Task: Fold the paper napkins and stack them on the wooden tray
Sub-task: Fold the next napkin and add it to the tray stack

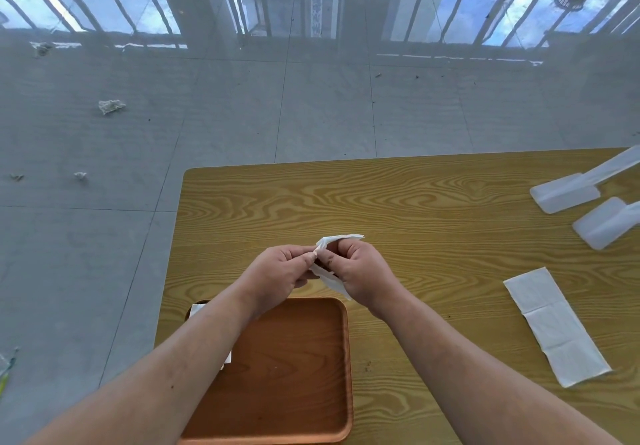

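Observation:
A white paper napkin point(333, 261) is held up above the table, just beyond the wooden tray point(294, 368). My left hand point(277, 271) pinches its left edge and my right hand point(360, 275) grips it with curled fingers; much of the napkin is hidden inside my hands. A second napkin point(554, 327), folded into a long strip, lies flat on the table to the right. A bit of white paper point(201, 308) shows on the tray's left side, mostly hidden by my left forearm.
The wooden table point(433, 209) ends at its left edge beside the tray. Two white plastic pieces point(568, 193) point(606, 223) lie at the far right. Crumpled paper scraps point(110, 106) lie on the grey tiled floor.

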The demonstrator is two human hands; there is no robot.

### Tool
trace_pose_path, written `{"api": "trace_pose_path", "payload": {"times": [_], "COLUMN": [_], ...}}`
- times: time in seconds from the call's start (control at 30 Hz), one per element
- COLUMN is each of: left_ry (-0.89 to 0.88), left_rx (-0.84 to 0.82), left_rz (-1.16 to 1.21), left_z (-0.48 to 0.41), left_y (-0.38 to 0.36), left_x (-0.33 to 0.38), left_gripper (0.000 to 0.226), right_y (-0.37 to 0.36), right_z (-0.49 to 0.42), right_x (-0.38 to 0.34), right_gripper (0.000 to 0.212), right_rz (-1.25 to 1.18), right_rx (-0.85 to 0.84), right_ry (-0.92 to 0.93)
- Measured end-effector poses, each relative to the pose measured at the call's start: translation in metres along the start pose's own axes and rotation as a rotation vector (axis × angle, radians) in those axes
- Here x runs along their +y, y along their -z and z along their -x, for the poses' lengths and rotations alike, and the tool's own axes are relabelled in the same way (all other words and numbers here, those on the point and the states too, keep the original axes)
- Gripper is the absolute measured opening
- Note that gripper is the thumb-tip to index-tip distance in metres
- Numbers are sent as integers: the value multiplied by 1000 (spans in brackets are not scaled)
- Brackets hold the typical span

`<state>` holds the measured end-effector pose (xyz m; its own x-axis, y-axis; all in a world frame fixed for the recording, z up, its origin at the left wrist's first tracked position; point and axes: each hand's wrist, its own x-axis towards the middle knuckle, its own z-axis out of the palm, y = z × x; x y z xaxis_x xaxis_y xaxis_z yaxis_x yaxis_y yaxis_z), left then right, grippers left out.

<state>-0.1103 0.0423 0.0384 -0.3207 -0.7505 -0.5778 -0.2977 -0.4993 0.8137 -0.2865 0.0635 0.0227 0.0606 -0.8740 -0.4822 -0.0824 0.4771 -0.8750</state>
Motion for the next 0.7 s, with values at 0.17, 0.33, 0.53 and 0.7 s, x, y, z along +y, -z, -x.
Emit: {"api": "trace_pose_path", "payload": {"times": [0.17,0.33,0.53,0.7], "left_ry": [16,3,14,27], "left_rx": [-11,-25,109,234], "left_rz": [36,53,28,83], "left_z": [1,1,-3,-4], "left_y": [-1,-2,-1,3], "left_x": [-1,-4,-8,-7], "left_gripper": [29,25,23,21], "right_y": [1,1,2,5], "right_z": [2,4,2,2], "right_x": [0,0,2,-1], "right_gripper": [16,18,18,25], "right_rz": [-55,-9,43,-48], "right_rx": [-25,-16,4,44], "right_ry": [2,19,26,17]}}
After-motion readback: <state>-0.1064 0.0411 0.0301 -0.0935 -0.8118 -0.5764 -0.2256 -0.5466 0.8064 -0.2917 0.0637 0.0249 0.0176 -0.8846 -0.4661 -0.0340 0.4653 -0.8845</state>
